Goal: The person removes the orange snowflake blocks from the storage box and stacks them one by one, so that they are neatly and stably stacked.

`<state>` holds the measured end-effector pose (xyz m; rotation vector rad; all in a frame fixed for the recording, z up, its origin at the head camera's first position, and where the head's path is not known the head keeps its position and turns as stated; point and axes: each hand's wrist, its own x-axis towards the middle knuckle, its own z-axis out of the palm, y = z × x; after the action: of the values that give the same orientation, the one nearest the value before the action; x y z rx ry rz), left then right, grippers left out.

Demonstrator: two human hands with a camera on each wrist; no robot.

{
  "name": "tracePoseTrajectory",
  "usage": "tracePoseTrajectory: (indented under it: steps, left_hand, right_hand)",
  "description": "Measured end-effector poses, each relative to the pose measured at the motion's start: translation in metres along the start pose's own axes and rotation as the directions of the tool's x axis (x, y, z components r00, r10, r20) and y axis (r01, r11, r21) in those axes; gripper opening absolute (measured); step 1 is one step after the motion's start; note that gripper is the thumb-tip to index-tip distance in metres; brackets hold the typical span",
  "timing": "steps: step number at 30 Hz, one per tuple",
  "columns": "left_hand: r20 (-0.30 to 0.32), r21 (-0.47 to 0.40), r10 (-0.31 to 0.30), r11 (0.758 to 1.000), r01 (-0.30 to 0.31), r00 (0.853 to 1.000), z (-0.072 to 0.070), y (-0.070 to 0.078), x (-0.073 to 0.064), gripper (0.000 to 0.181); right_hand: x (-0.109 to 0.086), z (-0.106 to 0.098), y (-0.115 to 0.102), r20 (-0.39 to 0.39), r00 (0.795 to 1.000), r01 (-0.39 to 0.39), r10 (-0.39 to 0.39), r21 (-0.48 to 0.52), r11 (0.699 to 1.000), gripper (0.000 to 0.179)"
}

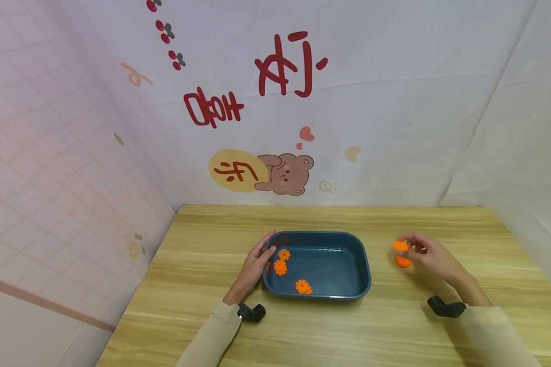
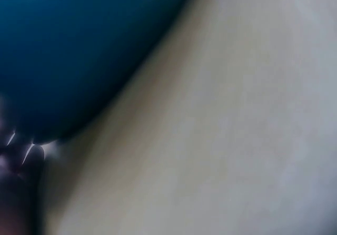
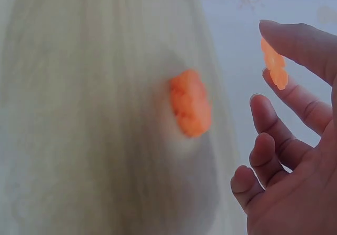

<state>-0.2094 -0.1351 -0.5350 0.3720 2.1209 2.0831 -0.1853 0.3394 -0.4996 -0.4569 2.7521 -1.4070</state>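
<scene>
1. The right hand's grip (image 1: 433, 255) was clamped on one orange notched disc (image 3: 274, 64), pinched between thumb and index finger.
2. Such a light pinch on a thin disc could have let it slip; a dip of the fingers might have knocked the orange clump (image 1: 402, 262) nearby on the table (image 1: 321, 331).
3. The left hand (image 1: 251, 267) touched the blue-green tray (image 1: 330, 270) at its left end, thumb over the rim and apart from the extended fingers; an uneven push there could have slid it.
4. Counted: one tray, one held disc, one clump of uncertain number, roughly five overlapping tray discs (image 1: 283, 254).
</scene>
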Motion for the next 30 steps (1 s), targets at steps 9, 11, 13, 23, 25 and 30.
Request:
tracePoseTrajectory:
  steps: [9,11,13,23,25,30]
  left_hand:
    - [-0.001,-0.012,-0.001,1.0,0.001,1.0,0.001,0.0,0.0,0.055]
    - [-0.008,-0.011,-0.002,1.0,0.002,1.0,0.0,0.0,0.0,0.054]
    - [-0.013,-0.008,-0.001,1.0,0.001,1.0,0.0,0.0,-0.001,0.053]
    - [-0.005,-0.008,-0.003,1.0,0.003,1.0,0.0,0.0,0.001,0.055]
    - [0.0,-0.017,0.0,1.0,0.0,1.0,0.0,0.0,0.001,0.054]
    - [0.006,-0.033,0.0,0.999,0.0,1.0,0.001,0.0,0.002,0.054]
  right_hand:
    - [-0.008,-0.002,0.017,0.023,0.995,-0.095,0.095,-0.027,0.995,0.035]
    - [-0.008,-0.002,0.02,0.051,0.994,-0.097,0.097,-0.012,0.995,0.035]
    - [-0.007,-0.001,0.024,0.072,0.994,-0.089,0.088,0.01,0.996,0.035]
    - [-0.007,0.0,0.031,0.109,0.991,-0.081,0.076,0.045,0.996,0.032]
    - [-0.008,0.001,0.032,0.107,0.992,-0.072,0.067,0.05,0.996,0.032]
    - [-0.009,0.002,0.034,0.111,0.993,-0.057,0.05,0.068,0.996,0.032]
